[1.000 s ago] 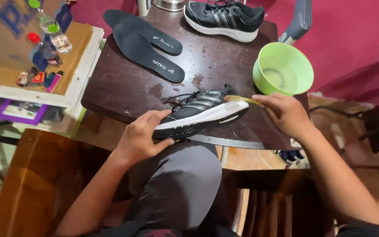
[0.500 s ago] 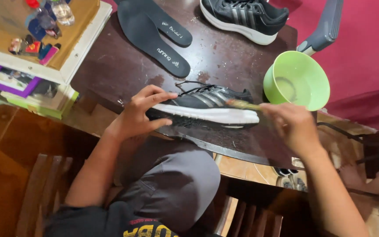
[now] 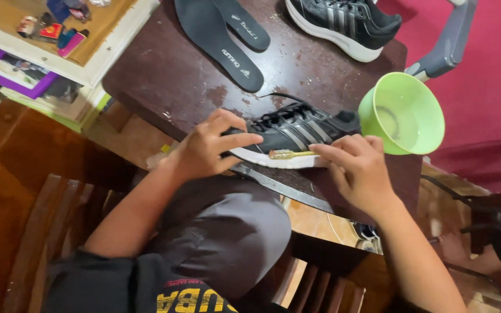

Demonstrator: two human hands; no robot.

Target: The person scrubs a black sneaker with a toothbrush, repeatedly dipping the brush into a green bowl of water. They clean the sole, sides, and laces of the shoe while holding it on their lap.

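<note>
Shoe being scrubbed: black sneaker [image 3: 297,130] with pale stripes and a white sole, lying on the near edge of the dark table [image 3: 169,81], sole edge turned toward the person so the white rubber faces the brush.

Left hand: left hand [image 3: 207,149] cups the toe end, thumb under and fingers curled over the top, pressing the sneaker down so it seems pinned against the push of the strokes.

Right hand: right hand [image 3: 358,171] pinches the handle of a small yellowish brush [image 3: 290,154] between thumb and fingertips, the other fingers folded; the bristle end lies flat along the white sole.

Bowl: light green bowl [image 3: 404,113] sits just right of the sneaker's heel, tipped toward the person, close to the brushing hand, likely for easy dipping; whether it holds liquid I cannot tell.

Insoles: two dark insoles [image 3: 221,40] lie side by side on the far left of the table, well apart from the wet work.

Second shoe: matching sneaker [image 3: 343,23] rests at the far right edge, upright, out of the way.

Table surface: blotched with pale specks and damp-looking patches around the sneaker.

Shelf: pale wooden shelf [image 3: 59,49] at the far left carries small bright odds and ends, apart from the table.

Chair: wooden chair [image 3: 36,232] slats show near left, beneath the person's lap.
</note>
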